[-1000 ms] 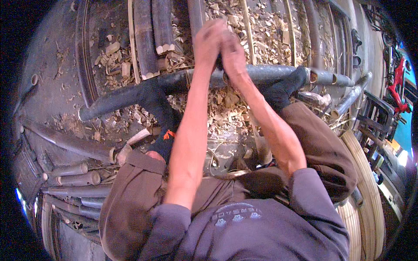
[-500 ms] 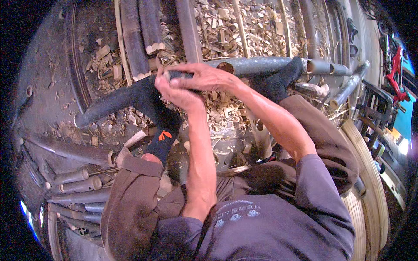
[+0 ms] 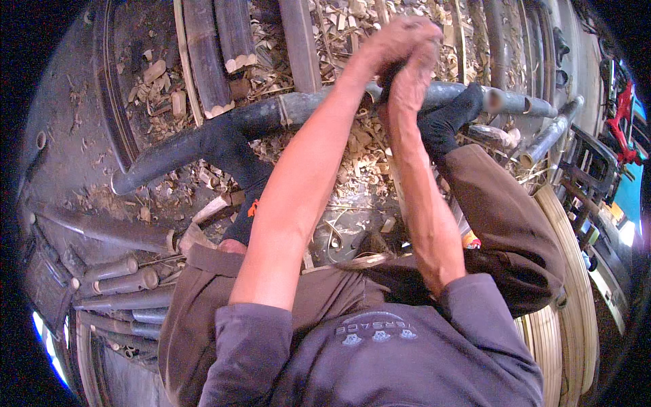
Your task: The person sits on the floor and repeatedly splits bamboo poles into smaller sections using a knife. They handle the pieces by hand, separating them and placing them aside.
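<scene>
A long dark bamboo pole (image 3: 302, 108) lies crosswise before me, with holes cut in its side. My left hand (image 3: 401, 39) reaches over its middle, fingers bent and closed. Against it from below presses my right hand (image 3: 409, 85), also closed. Something dark shows between the two palms, close above a hole in the pole; most of it is hidden, so its kind is unclear. My feet in dark socks rest on the pole, the left foot (image 3: 230, 146) left of the hands and the right foot (image 3: 456, 112) right of them.
Wood chips (image 3: 363, 163) litter the ground around the pole. Beyond it lie split bamboo lengths (image 3: 234, 34). More bamboo tubes (image 3: 125, 281) are stacked at the left. On the right are a short tube (image 3: 553, 132), a dark metal frame (image 3: 586, 159) and a red tool (image 3: 620, 122).
Both hands have moved right and farther away along the pole, from near my left foot to its middle. The dark cylindrical piece seen between them earlier is now mostly hidden.
</scene>
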Motion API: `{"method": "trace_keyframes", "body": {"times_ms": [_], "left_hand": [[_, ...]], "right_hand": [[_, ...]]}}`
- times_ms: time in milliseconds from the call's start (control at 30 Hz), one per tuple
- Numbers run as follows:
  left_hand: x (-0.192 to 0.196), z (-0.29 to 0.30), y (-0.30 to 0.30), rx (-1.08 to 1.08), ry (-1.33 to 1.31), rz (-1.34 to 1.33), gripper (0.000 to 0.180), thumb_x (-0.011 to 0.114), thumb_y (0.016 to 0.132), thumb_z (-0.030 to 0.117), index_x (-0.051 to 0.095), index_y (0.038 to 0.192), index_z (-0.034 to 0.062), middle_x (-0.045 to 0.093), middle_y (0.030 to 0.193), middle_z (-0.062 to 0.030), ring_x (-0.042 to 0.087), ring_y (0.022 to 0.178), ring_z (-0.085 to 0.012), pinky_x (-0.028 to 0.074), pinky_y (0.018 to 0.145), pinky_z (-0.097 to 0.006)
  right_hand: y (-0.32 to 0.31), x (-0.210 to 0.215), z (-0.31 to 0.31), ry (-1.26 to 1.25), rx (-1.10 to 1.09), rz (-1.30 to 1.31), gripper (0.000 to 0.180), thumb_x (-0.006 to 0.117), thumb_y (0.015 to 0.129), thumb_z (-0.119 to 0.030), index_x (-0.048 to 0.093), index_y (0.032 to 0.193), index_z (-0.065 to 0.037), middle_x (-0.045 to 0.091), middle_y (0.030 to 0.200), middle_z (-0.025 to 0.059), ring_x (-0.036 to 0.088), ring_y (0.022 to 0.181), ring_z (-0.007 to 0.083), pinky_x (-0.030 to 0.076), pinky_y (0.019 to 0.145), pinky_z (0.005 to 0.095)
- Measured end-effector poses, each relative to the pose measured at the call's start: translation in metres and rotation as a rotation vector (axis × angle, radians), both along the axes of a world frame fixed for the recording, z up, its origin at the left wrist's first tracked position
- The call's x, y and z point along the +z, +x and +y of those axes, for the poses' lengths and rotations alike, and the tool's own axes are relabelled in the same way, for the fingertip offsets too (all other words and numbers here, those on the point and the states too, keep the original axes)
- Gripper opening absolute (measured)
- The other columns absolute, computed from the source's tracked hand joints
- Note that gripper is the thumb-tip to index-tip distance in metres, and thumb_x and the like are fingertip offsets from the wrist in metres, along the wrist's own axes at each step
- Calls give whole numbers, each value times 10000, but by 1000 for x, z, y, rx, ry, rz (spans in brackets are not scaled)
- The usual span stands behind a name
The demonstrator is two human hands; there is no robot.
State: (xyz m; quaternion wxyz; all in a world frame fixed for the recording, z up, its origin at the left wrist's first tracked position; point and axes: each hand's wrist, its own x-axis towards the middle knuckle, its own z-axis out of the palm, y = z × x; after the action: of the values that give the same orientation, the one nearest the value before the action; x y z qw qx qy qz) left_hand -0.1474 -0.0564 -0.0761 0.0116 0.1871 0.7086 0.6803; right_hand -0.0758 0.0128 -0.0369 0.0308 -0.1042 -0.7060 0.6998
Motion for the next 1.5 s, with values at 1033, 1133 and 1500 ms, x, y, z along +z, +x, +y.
{"method": "trace_keyframes", "body": {"times_ms": [1033, 1133, 1500], "left_hand": [[-3, -55, 60, 1031, 720, -526, 362, 662, 888, 324, 630, 921, -35, 636, 834, -89, 549, 762, -127, 461, 686, -282], [-15, -44, 30, 650, 415, -494, 359, 672, 876, 308, 677, 1009, -25, 680, 887, -81, 577, 797, -109, 482, 712, -278], [69, 26, 63, 319, -63, -211, 447, 634, 822, 397, 647, 1023, -2, 670, 952, -200, 645, 890, -349, 508, 802, -418]], "right_hand": [[-36, -19, -45, 274, 642, -116, 551, 498, 954, -455, 514, 1293, -20, 595, 1207, 110, 509, 1132, 172, 401, 971, 314], [-21, -19, -38, 93, 231, -38, 542, 493, 956, -461, 518, 1272, -22, 583, 1204, 106, 506, 1117, 192, 391, 980, 332], [31, -24, 55, -2, -108, -178, 806, 666, 826, -493, 243, 1380, -87, 532, 1156, 70, 509, 1069, 170, 450, 873, 359]]}}
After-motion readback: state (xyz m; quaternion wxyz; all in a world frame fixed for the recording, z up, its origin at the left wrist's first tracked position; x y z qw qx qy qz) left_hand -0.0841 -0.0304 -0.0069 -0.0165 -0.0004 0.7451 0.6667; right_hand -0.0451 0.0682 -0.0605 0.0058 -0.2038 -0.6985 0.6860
